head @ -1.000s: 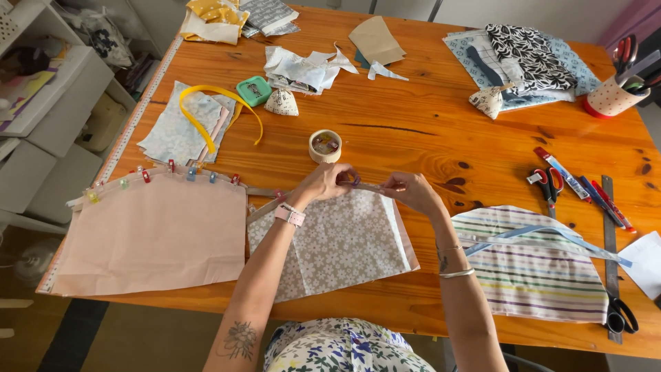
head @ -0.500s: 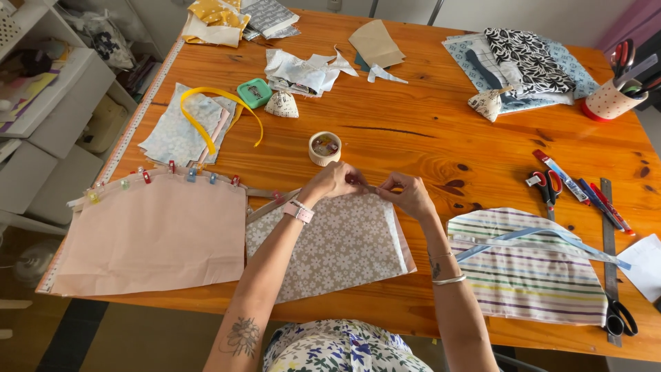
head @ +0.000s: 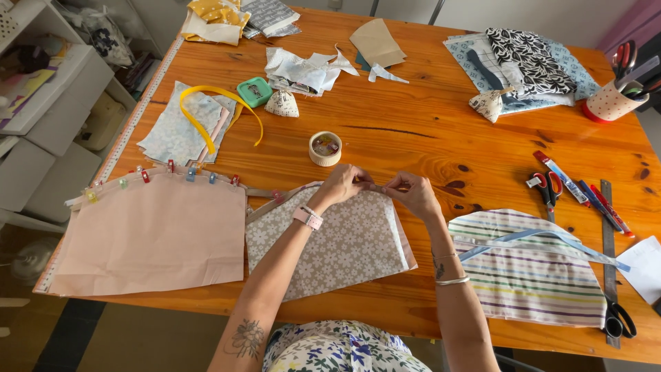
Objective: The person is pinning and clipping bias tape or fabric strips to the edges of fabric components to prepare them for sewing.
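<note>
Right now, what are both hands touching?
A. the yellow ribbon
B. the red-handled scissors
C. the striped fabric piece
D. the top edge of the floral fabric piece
D: the left hand and the right hand meet at the top edge of the floral fabric piece, apart from the other things.

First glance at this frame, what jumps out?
Both hands meet at the top edge of a grey floral fabric piece at the table's near middle: the left hand and the right hand pinch its binding strip. To its left lies a pink fabric piece with a row of coloured clips along its top edge. To the right lies a striped fabric piece, and a small round tin sits just beyond the hands.
</note>
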